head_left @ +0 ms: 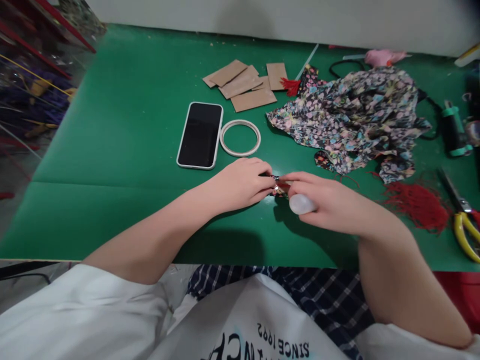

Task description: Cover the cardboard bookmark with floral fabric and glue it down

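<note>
The left hand (240,185) pinches a small metal-tipped piece (276,186) at its fingertips; the right hand (330,202) grips its other end and palms a white bottle (301,204). The piece may slip loose because both pinches are shallow.

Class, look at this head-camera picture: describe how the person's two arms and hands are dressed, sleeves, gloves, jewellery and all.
Both the left hand and the right hand are bare: no gloves, rings or watch show. The forearms are uncovered up to short white sleeves of a white top printed with dark lettering.
</note>
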A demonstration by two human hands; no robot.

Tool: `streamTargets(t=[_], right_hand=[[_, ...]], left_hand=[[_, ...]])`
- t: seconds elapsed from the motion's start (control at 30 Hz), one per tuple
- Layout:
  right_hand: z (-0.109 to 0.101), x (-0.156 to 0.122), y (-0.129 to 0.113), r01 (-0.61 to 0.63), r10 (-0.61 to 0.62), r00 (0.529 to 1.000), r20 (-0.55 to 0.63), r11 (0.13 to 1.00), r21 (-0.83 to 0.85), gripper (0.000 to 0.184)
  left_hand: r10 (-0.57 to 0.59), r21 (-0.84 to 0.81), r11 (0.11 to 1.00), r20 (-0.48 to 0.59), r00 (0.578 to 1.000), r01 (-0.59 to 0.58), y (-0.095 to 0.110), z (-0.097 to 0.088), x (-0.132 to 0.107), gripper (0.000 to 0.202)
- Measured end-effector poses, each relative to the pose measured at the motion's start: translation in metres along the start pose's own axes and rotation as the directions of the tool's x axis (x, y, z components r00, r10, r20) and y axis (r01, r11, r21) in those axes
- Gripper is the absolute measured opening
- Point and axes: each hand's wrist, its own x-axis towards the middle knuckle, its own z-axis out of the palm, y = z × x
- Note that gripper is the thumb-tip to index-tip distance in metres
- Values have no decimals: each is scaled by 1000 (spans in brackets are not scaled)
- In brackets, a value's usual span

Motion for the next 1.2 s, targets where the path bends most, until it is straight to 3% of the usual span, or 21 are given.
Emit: streamTargets(t=[0.13,0.33,0.63,1.2], right_hand=[[12,-1,-7,0,0,1000,1,993,-122,16],[19,-3,-9,44,-51,998,-40,986,-161,15],[13,-6,-9,-19,19,997,-80,1000,2,14],[25,4,-12,0,-5,996,-84,998,-57,15]], left_hand=[[-1,11,1000,6,1000,1,0,1,0,33],[-13,-12,1000,16,1000,13,0,-1,0,31],[-19,-26,999,13,1000,19,1,-4,-1,34],[-31,-44,999,12,999,32,0,-2,-1,32]])
